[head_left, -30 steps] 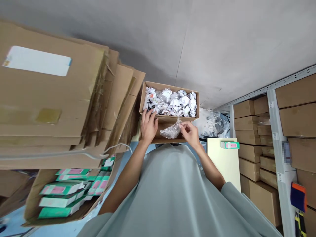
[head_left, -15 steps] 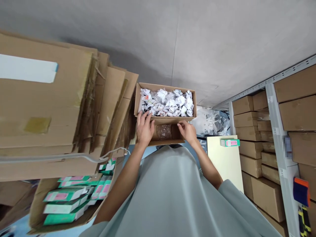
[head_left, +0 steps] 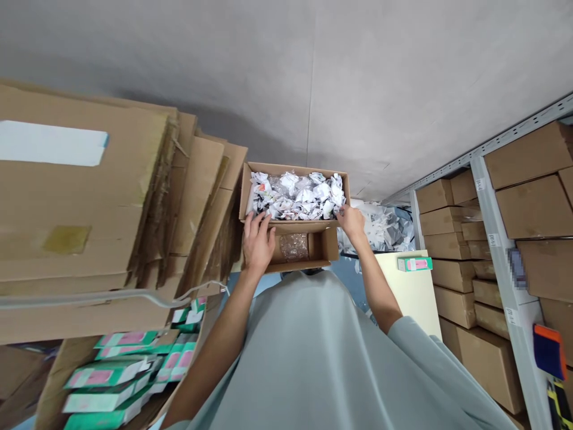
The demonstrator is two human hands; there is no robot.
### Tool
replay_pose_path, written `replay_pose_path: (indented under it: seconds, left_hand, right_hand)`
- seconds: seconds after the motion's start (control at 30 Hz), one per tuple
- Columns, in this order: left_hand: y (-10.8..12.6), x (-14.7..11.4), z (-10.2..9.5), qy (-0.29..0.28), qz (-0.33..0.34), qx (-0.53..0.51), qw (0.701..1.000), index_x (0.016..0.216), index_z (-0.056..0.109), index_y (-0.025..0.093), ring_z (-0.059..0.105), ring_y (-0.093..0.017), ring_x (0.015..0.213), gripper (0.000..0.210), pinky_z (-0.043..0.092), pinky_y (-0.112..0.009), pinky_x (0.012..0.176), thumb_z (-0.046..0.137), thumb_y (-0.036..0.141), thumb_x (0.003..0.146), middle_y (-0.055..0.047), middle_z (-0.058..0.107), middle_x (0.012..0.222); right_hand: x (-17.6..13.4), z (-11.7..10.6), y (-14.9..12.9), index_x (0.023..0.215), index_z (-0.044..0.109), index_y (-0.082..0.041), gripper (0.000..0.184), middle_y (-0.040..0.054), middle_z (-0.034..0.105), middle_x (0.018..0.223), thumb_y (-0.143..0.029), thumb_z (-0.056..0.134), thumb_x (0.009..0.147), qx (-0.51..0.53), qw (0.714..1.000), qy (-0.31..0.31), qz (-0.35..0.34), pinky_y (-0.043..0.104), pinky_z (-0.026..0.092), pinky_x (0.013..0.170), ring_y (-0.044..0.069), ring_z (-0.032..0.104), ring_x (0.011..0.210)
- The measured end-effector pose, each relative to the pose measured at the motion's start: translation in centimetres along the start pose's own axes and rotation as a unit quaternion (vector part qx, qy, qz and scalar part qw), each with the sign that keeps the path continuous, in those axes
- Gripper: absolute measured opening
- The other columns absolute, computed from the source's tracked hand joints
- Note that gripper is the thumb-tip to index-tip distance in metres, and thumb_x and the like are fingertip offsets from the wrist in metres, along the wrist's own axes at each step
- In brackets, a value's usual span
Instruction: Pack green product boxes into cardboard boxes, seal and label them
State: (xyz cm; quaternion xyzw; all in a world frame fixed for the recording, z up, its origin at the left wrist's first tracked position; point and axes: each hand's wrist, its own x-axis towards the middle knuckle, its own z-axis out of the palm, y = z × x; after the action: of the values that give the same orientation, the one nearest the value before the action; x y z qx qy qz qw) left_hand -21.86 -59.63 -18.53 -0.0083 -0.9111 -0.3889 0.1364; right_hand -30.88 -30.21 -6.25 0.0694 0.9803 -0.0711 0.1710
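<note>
In front of me stands a cardboard box (head_left: 245, 191) full of crumpled printed paper (head_left: 290, 206), with some clear plastic film among it. A second open carton (head_left: 330, 245) sits against its near side, holding a piece of clear bubble wrap (head_left: 294, 247). My left hand (head_left: 258, 243) has its fingers apart, the tips over the near left edge of the paper-filled box. At that box's near right corner, my right hand (head_left: 351, 223) pinches the cardboard edge between thumb and fingers; its fingertips are partly hidden.
Flattened cardboard sheets (head_left: 111, 209) are stacked at left, above a carton of green-and-pink boxes (head_left: 102, 373). A pale board (head_left: 403, 292) carries a small green box (head_left: 415, 264). Shelves with brown cartons (head_left: 487, 352) line the right; shredded white material (head_left: 385, 227) lies beyond the board.
My right hand has moved from the near carton's right side up to the right corner of the paper-filled box. My left hand stays at the left edge. The view has shifted slightly.
</note>
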Motion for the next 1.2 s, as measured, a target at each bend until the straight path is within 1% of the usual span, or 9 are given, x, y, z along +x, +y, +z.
replay_pose_path:
  seconds: [0.1, 0.27, 0.47, 0.53, 0.63, 0.8, 0.9, 1.03, 1.2]
  left_hand:
    - [0.2, 0.1, -0.1, 0.004, 0.001, 0.002, 1.0, 0.158, 0.061, 0.022, 0.029, -0.035, 0.172, 0.052, 0.027, -0.06, 0.142, 0.05, 0.033, 0.108, -0.019, 0.06, 0.16]
    - [0.3, 0.2, -0.2, 0.0, -0.002, 0.011, 1.0, 0.156, 0.061, 0.021, 0.03, -0.035, 0.172, 0.05, 0.03, -0.06, 0.141, 0.05, 0.032, 0.108, -0.019, 0.06, 0.16]
    - [0.5, 0.1, -0.3, -0.01, -0.014, 0.012, 1.0, 0.156, 0.06, 0.019, 0.028, -0.034, 0.172, 0.05, 0.029, -0.059, 0.141, 0.047, 0.031, 0.11, -0.019, 0.057, 0.163]
    - [0.6, 0.1, -0.3, -0.014, -0.014, 0.014, 1.0, 0.155, 0.061, 0.019, 0.028, -0.034, 0.172, 0.049, 0.029, -0.058, 0.141, 0.046, 0.031, 0.11, -0.019, 0.058, 0.163]
    - [0.6, 0.2, -0.4, -0.014, -0.011, 0.014, 1.0, 0.155, 0.061, 0.018, 0.029, -0.034, 0.172, 0.049, 0.029, -0.058, 0.141, 0.045, 0.032, 0.111, -0.019, 0.058, 0.163]
    - [0.6, 0.5, -0.5, -0.012, -0.003, 0.015, 1.0, 0.156, 0.061, 0.017, 0.028, -0.034, 0.173, 0.049, 0.028, -0.057, 0.142, 0.043, 0.033, 0.113, -0.019, 0.058, 0.163]
    - [0.6, 0.4, -0.5, -0.018, -0.002, 0.015, 1.0, 0.156, 0.06, 0.017, 0.027, -0.033, 0.173, 0.049, 0.028, -0.056, 0.142, 0.043, 0.033, 0.113, -0.019, 0.057, 0.165]
    - [0.5, 0.3, -0.5, -0.022, -0.011, 0.009, 1.0, 0.157, 0.059, 0.019, 0.026, -0.033, 0.173, 0.05, 0.025, -0.056, 0.143, 0.044, 0.034, 0.112, -0.018, 0.056, 0.165]
    - [0.3, 0.3, -0.3, -0.022, -0.016, -0.008, 1.0, 0.159, 0.058, 0.02, 0.024, -0.033, 0.174, 0.051, 0.022, -0.057, 0.143, 0.046, 0.033, 0.111, -0.018, 0.055, 0.166]
  right_hand:
    - [-0.6, -0.3, -0.3, 0.13, 0.078, -0.024, 0.027, 0.0143, 0.085, 0.12, -0.029, 0.058, 0.112, 0.004, 1.0, 0.017, 0.002, 0.032, 0.054, 0.095, 0.029, 0.079, 0.115]
    - [-2.2, -1.1, 0.3, 0.134, 0.075, -0.022, 0.032, 0.0133, 0.085, 0.117, -0.03, 0.053, 0.113, 0.045, 0.996, 0.073, 0.001, 0.031, 0.052, 0.091, 0.029, 0.08, 0.107]
    - [-6.4, -2.2, 0.8, 0.131, 0.076, -0.022, 0.037, 0.0097, 0.083, 0.106, -0.04, 0.05, 0.112, 0.15, 0.978, 0.127, -0.065, 0.031, 0.054, 0.088, 0.027, 0.079, 0.097]
    - [-8.0, -2.0, 0.3, 0.128, 0.077, -0.023, 0.038, 0.0069, 0.082, 0.099, -0.045, 0.05, 0.112, 0.2, 0.968, 0.1, -0.114, 0.03, 0.056, 0.086, 0.025, 0.077, 0.088]
    - [-9.8, -0.7, -1.2, 0.122, 0.079, -0.024, 0.034, 0.0033, 0.081, 0.091, -0.044, 0.054, 0.111, 0.247, 0.951, 0.019, -0.183, 0.028, 0.057, 0.081, 0.022, 0.075, 0.08]
    - [-10.7, 2.6, -3.9, 0.122, 0.079, -0.027, 0.022, 0.0016, 0.085, 0.096, -0.033, 0.061, 0.11, 0.185, 0.957, -0.079, -0.208, 0.027, 0.054, 0.083, 0.022, 0.08, 0.088]
    - [-10.6, 3.8, -4.5, 0.129, 0.077, -0.03, 0.023, 0.0036, 0.087, 0.11, -0.032, 0.061, 0.112, 0.119, 0.968, -0.099, -0.198, 0.028, 0.054, 0.086, 0.025, 0.082, 0.101]
    - [-10.2, 4.1, -3.9, 0.132, 0.076, -0.028, 0.026, 0.0085, 0.085, 0.124, -0.029, 0.058, 0.113, 0.056, 0.976, -0.103, -0.183, 0.031, 0.055, 0.089, 0.028, 0.082, 0.111]
    - [-9.3, 3.5, -1.7, 0.134, 0.076, -0.026, 0.026, 0.0068, 0.087, 0.117, -0.029, 0.061, 0.112, 0.078, 0.978, -0.104, -0.164, 0.03, 0.055, 0.088, 0.027, 0.082, 0.108]
